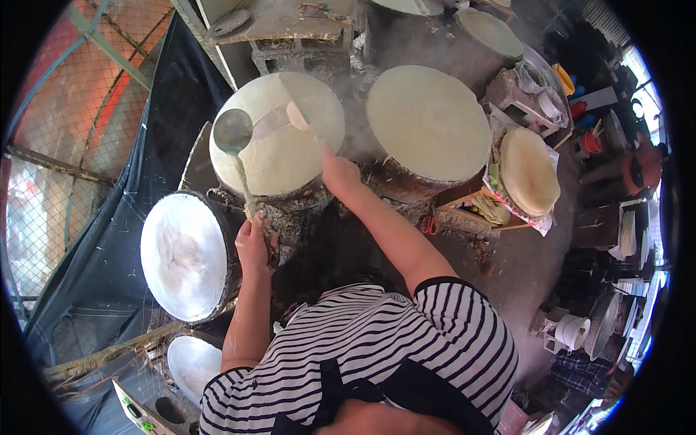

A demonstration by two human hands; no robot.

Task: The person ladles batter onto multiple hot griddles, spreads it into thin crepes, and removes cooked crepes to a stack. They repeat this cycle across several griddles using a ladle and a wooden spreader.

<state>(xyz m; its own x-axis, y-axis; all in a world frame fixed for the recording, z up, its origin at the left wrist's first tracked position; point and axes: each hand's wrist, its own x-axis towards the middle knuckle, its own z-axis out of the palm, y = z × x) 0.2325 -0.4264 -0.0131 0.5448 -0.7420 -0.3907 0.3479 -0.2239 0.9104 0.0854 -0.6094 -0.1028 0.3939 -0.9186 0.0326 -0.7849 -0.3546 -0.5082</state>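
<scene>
I can read no text, label, brand, number or sign from my end. Quick check: the pale board (138, 416) at lower left shows green marks too small for me to make out as lettering, and the orange-red surface (119, 83) behind the wire mesh (61, 185) is too blurred to give me any characters.

1. The left hand (254, 248) is held in front of the body, its fingers curled into a grip.
2. The left forearm (245, 315) is pointed forward.
3. The right hand (341, 175) is closed in a grip and extended farther forward.
4. The right forearm (395, 235) is slanted forward and leftward.
</scene>
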